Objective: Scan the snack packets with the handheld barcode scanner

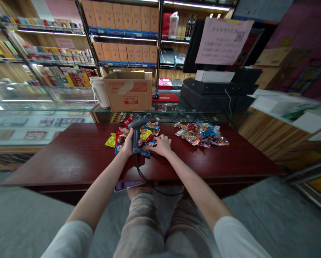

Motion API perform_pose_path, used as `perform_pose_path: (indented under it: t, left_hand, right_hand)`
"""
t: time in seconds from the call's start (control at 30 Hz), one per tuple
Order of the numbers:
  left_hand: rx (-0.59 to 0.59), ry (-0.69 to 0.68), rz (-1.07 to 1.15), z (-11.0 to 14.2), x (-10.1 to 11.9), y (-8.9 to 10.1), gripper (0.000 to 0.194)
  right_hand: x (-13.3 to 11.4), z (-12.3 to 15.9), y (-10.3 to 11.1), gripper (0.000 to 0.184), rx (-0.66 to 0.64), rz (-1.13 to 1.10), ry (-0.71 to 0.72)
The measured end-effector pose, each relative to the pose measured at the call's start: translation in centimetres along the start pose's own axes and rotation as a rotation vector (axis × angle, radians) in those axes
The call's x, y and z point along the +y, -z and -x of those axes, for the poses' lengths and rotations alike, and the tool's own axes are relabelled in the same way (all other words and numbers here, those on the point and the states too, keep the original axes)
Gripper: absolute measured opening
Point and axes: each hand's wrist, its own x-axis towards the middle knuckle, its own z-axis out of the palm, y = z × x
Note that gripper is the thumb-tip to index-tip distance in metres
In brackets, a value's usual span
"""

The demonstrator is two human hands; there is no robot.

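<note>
My left hand (128, 143) is wrapped round the handle of a black barcode scanner (136, 138), held upright over a pile of small wrapped snack packets (118, 138). Its cable hangs down over the table's front edge. At the right side of that pile, my right hand (162, 145) reaches in with bent fingers, touching a blue-edged packet (150, 144); whether it grips the packet is hard to make out. A yellow packet (145, 134) shows between the hands. Farther right lies a second pile of wrapped snacks (203, 134), apart from both hands.
Both piles rest on a dark red wooden table (76, 154). Behind it, a glass counter carries a cardboard box (129, 92), a white cup-like container (99, 92), and a monitor (194, 46) above a black cash drawer (214, 96). Stocked shelves stand beyond. A flat device (128, 185) lies below the table's edge.
</note>
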Motion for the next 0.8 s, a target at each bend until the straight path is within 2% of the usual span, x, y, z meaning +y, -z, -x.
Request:
perform_pose_path:
  t: [0.13, 0.2, 0.27, 0.37, 0.43, 0.5, 0.6, 0.8]
  left_hand:
    - [0.027, 0.009, 0.039, 0.5, -0.7, 0.5, 0.059]
    - [0.02, 0.006, 0.021, 0.6, -1.0, 0.6, 0.057]
    - [-0.006, 0.006, -0.008, 0.7, -1.2, 0.7, 0.056]
    - [-0.082, 0.025, -0.052, 0.8, -1.6, 0.6, 0.057]
    - [-0.148, 0.045, -0.087, 0.8, -1.9, 0.5, 0.058]
    - [-0.2, 0.064, -0.123, 0.6, -2.2, 0.5, 0.061]
    - [-0.229, 0.084, -0.154, 0.0, -2.9, 0.6, 0.063]
    - [-0.213, 0.03, -0.126, -0.6, -3.6, 0.6, 0.056]
  right_hand:
    - [-0.9, -0.9, -0.7, 0.066, -0.104, -0.012, -0.069]
    - [-0.4, -1.1, -1.0, 0.06, -0.097, -0.047, -0.08]
    - [1.0, -1.1, -1.2, 0.053, -0.053, -0.142, -0.064]
    - [3.9, -1.2, -1.3, 0.043, 0.025, -0.425, -0.017]
    - [5.8, -1.5, -1.2, 0.043, 0.145, -0.64, -0.024]
    - [7.1, -1.8, -1.1, 0.046, 0.317, -0.787, -0.044]
    - [7.5, -2.1, -1.0, 0.051, 0.477, -0.871, -0.039]
    - [5.8, -1.4, -0.8, 0.043, 0.498, -0.827, -0.04]
